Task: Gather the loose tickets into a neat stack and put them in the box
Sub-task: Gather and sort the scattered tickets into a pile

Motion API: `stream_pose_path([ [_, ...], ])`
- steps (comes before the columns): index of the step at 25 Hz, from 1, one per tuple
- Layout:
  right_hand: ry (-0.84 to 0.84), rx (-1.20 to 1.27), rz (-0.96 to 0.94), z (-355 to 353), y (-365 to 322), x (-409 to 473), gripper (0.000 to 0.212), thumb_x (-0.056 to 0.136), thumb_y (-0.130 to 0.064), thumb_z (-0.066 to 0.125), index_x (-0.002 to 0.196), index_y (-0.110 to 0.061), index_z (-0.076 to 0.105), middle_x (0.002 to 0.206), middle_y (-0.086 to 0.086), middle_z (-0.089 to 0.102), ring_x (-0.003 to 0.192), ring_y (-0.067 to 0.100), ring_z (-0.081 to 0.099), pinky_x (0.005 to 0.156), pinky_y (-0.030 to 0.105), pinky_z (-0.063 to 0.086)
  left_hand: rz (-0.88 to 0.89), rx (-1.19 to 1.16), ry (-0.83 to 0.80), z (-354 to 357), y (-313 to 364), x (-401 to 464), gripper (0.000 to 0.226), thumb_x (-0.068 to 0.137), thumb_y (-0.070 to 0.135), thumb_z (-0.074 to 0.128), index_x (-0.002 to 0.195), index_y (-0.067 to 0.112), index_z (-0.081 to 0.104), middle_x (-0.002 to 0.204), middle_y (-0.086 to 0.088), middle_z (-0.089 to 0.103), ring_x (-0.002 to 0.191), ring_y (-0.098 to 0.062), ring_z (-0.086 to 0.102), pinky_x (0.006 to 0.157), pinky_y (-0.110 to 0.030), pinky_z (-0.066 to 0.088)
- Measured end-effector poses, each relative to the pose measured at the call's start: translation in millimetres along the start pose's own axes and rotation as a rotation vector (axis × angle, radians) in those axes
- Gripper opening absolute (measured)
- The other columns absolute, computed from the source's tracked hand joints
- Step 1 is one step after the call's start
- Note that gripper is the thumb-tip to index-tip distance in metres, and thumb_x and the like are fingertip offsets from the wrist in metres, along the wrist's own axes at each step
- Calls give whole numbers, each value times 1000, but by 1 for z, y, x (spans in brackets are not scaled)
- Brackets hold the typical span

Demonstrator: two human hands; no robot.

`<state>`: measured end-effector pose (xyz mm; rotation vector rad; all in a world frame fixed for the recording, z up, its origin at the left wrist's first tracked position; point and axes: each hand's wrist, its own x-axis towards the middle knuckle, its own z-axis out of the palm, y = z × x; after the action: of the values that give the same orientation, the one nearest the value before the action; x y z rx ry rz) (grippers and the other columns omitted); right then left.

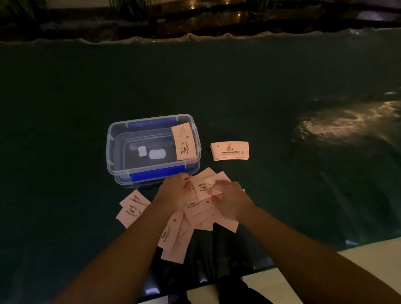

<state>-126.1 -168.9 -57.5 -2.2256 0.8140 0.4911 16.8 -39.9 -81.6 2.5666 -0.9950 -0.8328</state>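
Bare forearms, dark trousers

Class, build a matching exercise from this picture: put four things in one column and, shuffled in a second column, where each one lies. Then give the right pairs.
Things
1. neat stack
2. ticket in the box
3. loose tickets
4. blue latch

Places
A. under both hands, near the table's front edge
B. on the box's near wall
C. on the table, right of the box
D. leaning against the box's right inner wall

Pairs: 1-C, 2-D, 3-A, 4-B
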Motion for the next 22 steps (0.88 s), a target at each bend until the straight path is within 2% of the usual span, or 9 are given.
stream_pose_path([
  [3,43,17,-82,6,2,-7,29,106,-17,57,129,-28,72,153,-2,57,144,21,44,111,32,37,-16,-149,53,-1,-2,0,32,103,30,55,128,18,70,129,-8,68,121,-29,62,103,-42,50],
  [6,266,230,85,11,10,-18,23,104,-19,61,122,-31,68,135,-4,62,116,12,60,91,23,50,-49,-135,30,-1,-3,1,31,100,34,56,123,22,72,129,-8,66,119,-29,60,99,-41,51],
  [7,333,345,205,11,13,-22,21,102,-20,62,119,-32,66,130,-3,64,106,11,64,84,26,56,-57,-125,27,-1,-2,1,30,98,37,57,121,23,72,127,-8,66,116,-29,61,96,-41,52],
  [9,342,581,463,14,18,-30,21,100,-19,65,117,-31,61,123,1,65,94,16,68,80,37,65,-69,-82,6,-2,2,2,30,96,46,59,114,26,70,121,-3,65,108,-25,62,91,-39,53],
  [12,233,820,661,23,22,-38,38,101,-12,65,136,-23,56,134,6,59,106,26,69,76,39,67,-104,32,-80,1,13,1,27,98,51,61,106,25,59,114,2,66,93,-10,60,82,-28,50],
  [15,232,986,708,32,23,-42,52,99,-2,60,147,-18,47,138,10,57,118,32,65,85,46,66,-165,-40,-68,2,19,-1,29,95,45,68,114,24,63,113,1,66,96,-13,65,86,-32,55],
  [17,239,1084,701,34,23,-42,57,98,1,61,150,-15,44,130,10,60,113,31,68,89,48,65,-170,-70,-89,2,20,-5,35,94,42,70,122,22,65,119,-1,66,104,-16,66,91,-34,55],
  [20,241,1133,668,34,21,-38,56,99,-3,64,150,-14,45,111,5,64,98,24,72,75,40,64,-181,-68,-98,5,22,-14,48,94,43,70,135,21,61,134,-5,59,118,-23,63,102,-43,55],
  [22,245,1121,670,32,20,-34,42,100,-4,64,140,-12,54,103,3,69,90,21,73,65,34,61,-189,-47,-76,8,24,-19,54,95,47,68,141,22,57,141,-6,54,126,-25,59,106,-44,52],
])
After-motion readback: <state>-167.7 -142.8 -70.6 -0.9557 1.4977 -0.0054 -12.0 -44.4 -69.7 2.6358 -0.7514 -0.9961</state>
